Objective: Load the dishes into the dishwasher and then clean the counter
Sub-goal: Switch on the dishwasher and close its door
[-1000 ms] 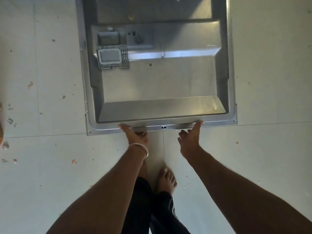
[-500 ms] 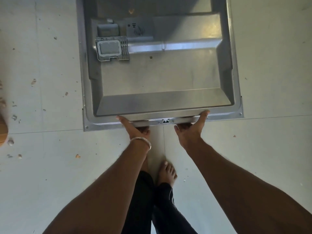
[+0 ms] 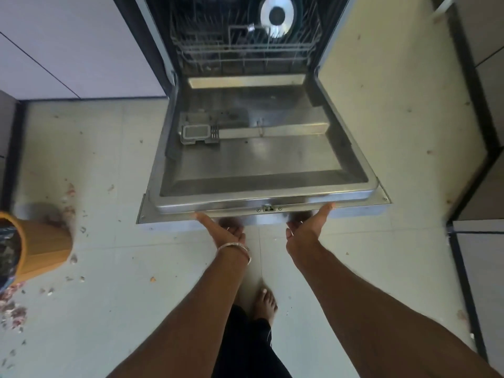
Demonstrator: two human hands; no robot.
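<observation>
The pale tiled floor (image 3: 114, 317) carries everything here. At nine o'clock an orange ribbed bin (image 3: 41, 249) stands on it, cut off by the frame edge. Scattered crumbs and scraps (image 3: 16, 309) lie around the bin, thickest toward eight o'clock, some reddish; what they are is hard to tell. A lone orange fleck (image 3: 152, 279) sits nearer the centre. At six o'clock a bare foot (image 3: 266, 302) rests flat on a tile joint.
</observation>
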